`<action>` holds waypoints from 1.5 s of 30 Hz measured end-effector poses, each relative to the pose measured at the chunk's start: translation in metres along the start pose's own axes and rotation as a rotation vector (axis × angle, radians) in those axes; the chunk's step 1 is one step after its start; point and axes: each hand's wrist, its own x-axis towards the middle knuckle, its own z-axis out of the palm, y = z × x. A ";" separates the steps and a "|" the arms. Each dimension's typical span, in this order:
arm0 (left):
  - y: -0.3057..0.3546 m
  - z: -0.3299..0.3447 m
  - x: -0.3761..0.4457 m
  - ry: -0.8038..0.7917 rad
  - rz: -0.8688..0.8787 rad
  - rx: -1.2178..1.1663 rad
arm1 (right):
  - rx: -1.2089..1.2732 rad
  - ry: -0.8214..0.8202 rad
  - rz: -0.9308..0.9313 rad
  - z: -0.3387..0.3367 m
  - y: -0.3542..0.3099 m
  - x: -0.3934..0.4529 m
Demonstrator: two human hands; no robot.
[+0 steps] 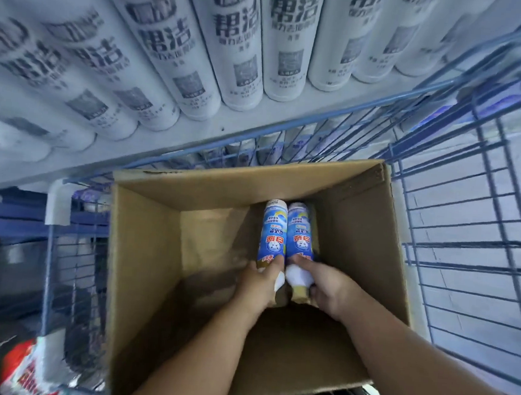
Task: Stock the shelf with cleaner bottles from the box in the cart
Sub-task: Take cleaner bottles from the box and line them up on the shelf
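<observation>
Hands are gripping for me, my left hand (261, 282) and right hand (328, 290) each curling around a blue cleaner bottle (271, 233) in the cardboard box (144, 251).

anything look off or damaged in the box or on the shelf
Nothing stands out. The two blue bottles lie side by side in the cardboard box, left hand and right hand each gripping one. The white bottles on the shelf stand in tidy rows.
</observation>
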 end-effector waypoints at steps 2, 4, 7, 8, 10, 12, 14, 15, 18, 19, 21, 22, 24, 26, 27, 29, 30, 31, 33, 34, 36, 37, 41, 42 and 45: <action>0.006 -0.010 -0.028 0.011 0.032 -0.031 | -0.016 -0.007 -0.027 0.005 0.001 -0.031; 0.011 -0.020 -0.055 0.026 0.062 -0.054 | -0.035 -0.023 -0.069 0.010 0.004 -0.062; 0.017 -0.033 -0.096 0.047 0.103 -0.070 | -0.081 -0.059 -0.143 0.017 0.004 -0.108; 0.019 -0.036 -0.108 0.054 0.122 -0.087 | -0.099 -0.074 -0.171 0.018 0.005 -0.122; 0.024 -0.042 -0.133 0.072 0.157 -0.115 | -0.130 -0.114 -0.219 0.019 0.006 -0.149; 0.027 -0.046 -0.160 0.104 0.199 -0.159 | -0.193 -0.148 -0.263 0.018 0.006 -0.176; 0.031 -0.048 -0.187 0.123 0.249 -0.195 | -0.260 -0.177 -0.323 0.016 0.006 -0.202; 0.034 -0.048 -0.202 0.134 0.275 -0.211 | -0.289 -0.189 -0.361 0.014 0.005 -0.215; 0.044 -0.050 -0.247 0.165 0.363 -0.244 | -0.324 -0.214 -0.463 0.011 0.001 -0.256; 0.047 -0.051 -0.259 0.178 0.389 -0.253 | -0.329 -0.220 -0.494 0.010 -0.001 -0.269; 0.053 -0.055 -0.287 0.201 0.446 -0.268 | -0.337 -0.252 -0.554 0.009 -0.005 -0.295; 0.056 -0.057 -0.300 0.213 0.478 -0.273 | -0.332 -0.273 -0.584 0.008 -0.007 -0.308; 0.063 -0.061 -0.322 0.231 0.524 -0.283 | -0.323 -0.296 -0.632 0.008 -0.013 -0.330; 0.073 -0.064 -0.345 0.236 0.573 -0.315 | -0.309 -0.314 -0.677 0.010 -0.019 -0.351; 0.078 -0.067 -0.354 0.243 0.603 -0.326 | -0.294 -0.326 -0.700 0.012 -0.022 -0.360; 0.091 -0.077 -0.367 0.260 0.656 -0.326 | -0.269 -0.332 -0.742 0.016 -0.028 -0.379; 0.098 -0.082 -0.373 0.269 0.681 -0.328 | -0.259 -0.332 -0.770 0.019 -0.032 -0.387; 0.104 -0.088 -0.376 0.270 0.704 -0.330 | -0.252 -0.335 -0.800 0.022 -0.035 -0.395; 0.118 -0.101 -0.383 0.259 0.737 -0.328 | -0.224 -0.337 -0.860 0.030 -0.042 -0.413; 0.125 -0.108 -0.387 0.260 0.754 -0.326 | -0.205 -0.330 -0.893 0.036 -0.045 -0.422; 0.138 -0.121 -0.395 0.261 0.798 -0.308 | -0.179 -0.317 -0.947 0.047 -0.050 -0.438; 0.145 -0.126 -0.399 0.260 0.820 -0.296 | -0.170 -0.314 -0.967 0.052 -0.053 -0.446; 0.166 -0.144 -0.411 0.234 0.865 -0.270 | -0.177 -0.262 -1.036 0.071 -0.065 -0.465; 0.169 -0.147 -0.413 0.220 0.863 -0.275 | -0.173 -0.250 -1.043 0.075 -0.068 -0.467; 0.178 -0.155 -0.413 0.187 0.842 -0.272 | -0.150 -0.218 -1.049 0.083 -0.076 -0.472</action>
